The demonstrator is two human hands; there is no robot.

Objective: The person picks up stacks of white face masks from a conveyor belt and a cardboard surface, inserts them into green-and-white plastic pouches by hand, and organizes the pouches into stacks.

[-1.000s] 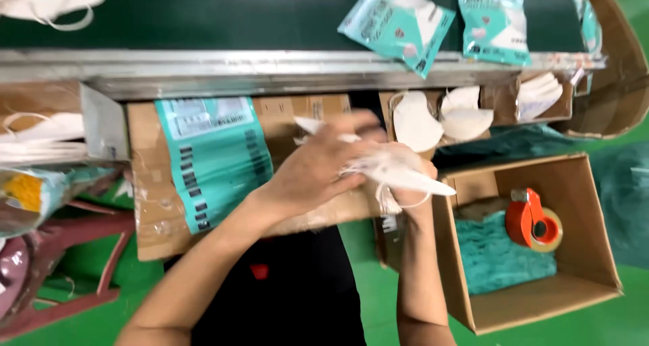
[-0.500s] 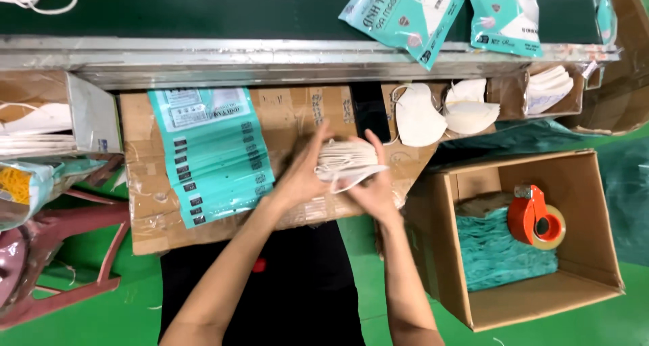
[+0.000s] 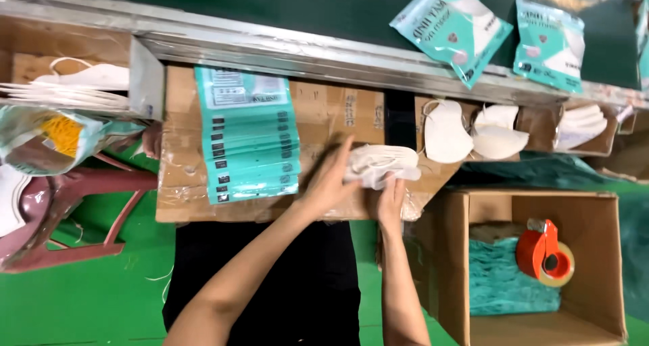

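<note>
Grip: both hands closed on one folded stack of white masks (image 3: 380, 165), left hand (image 3: 329, 181) clasping its near end, right hand (image 3: 391, 198) pinching from below
Left hand: fingers curled over the stack's left edge, thumb side up, forearm running down to the lower left
Right hand: fingers under the stack's right half, wrist just beside the carton's (image 3: 534, 265) wall
Change, head view: a second ago the masks hung loose and spread to the right, straps dangling; half a second ago drawn in between the palms; now squared into a flat bundle, hands closer together
Meaning: gathering looks finished, bundle appears ready for a pouch, though none is held yet
Masks' place: above the cardboard board (image 3: 270, 183), right of the teal pouches (image 3: 250, 143) lying fanned on it
Around: tape dispenser (image 3: 544, 252), orange, resting on teal packs inside the carton; more white masks in a tray (image 3: 497, 136) past the bundle; filled teal packs (image 3: 453, 25) up on the dark belt; red stool (image 3: 61, 211) at the left
</note>
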